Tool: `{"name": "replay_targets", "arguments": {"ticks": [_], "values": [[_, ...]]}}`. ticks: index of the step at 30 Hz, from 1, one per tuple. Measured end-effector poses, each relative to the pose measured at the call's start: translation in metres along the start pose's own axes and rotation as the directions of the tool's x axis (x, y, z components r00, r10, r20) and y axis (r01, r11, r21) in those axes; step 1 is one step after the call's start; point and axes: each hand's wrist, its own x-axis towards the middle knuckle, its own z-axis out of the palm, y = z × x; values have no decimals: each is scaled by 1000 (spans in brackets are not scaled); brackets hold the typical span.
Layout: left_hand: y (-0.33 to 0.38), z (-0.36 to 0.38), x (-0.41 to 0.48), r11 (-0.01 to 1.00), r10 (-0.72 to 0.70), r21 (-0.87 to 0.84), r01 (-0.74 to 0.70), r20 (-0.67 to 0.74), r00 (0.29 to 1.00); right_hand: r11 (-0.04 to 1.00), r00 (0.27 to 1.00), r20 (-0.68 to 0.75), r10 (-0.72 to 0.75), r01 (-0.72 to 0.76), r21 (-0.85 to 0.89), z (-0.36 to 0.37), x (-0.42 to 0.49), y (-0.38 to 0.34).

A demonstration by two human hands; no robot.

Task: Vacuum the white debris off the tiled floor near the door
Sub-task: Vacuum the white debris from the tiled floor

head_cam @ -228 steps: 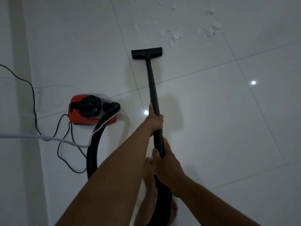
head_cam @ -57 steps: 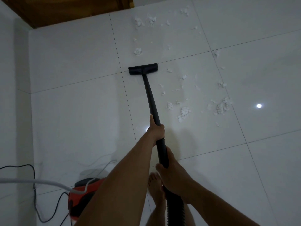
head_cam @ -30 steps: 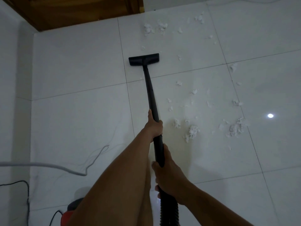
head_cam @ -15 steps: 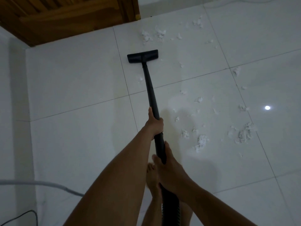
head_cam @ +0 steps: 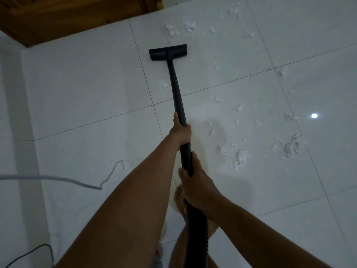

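View from the head, looking down. Nearest the viewer, the ribbed black hose [head_cam: 197, 229] rises from the lower edge of the frame past a bare foot [head_cam: 179, 198] on the tiled floor [head_cam: 77, 93]. The right hand [head_cam: 195, 186] is wrapped round the junction of the hose and the black wand [head_cam: 176, 89], with the thumb lying along the tube. Farther up, the left hand [head_cam: 181, 132] clasps the wand with its fingers curled round it. The two hands are apart, one above the other on the same shaft.

To the left, a white cable [head_cam: 58, 178] crosses the floor, and a black cord [head_cam: 29, 252] loops at the near left corner.

The white debris lies in two groups. The nearer clumps [head_cam: 240, 157] spread to the right of the wand, well clear of it, across the middle tiles (a bright light reflection [head_cam: 314, 115] shines just beyond them). One small fleck [head_cam: 163, 84] lies just left of the wand.

The floor head [head_cam: 168, 52] sits flat on the tile, just right of a grout line. The farther scraps [head_cam: 179, 29] lie just beyond its front edge, near the floor's far edge, where the wooden door [head_cam: 67, 14] stands at the far left corner.
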Motion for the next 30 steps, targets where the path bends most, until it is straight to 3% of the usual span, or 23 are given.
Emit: {"name": "replay_targets", "arguments": {"ticks": [14,30], "values": [[-8,34,-91,998,-42,56,40,38,998,997,1000,15,-8,7,72,-22,-81,28],[28,12,-38,999,-44,26,43,49,998,999,1000,-28,-1,2,44,-24,-31,-14]]}}
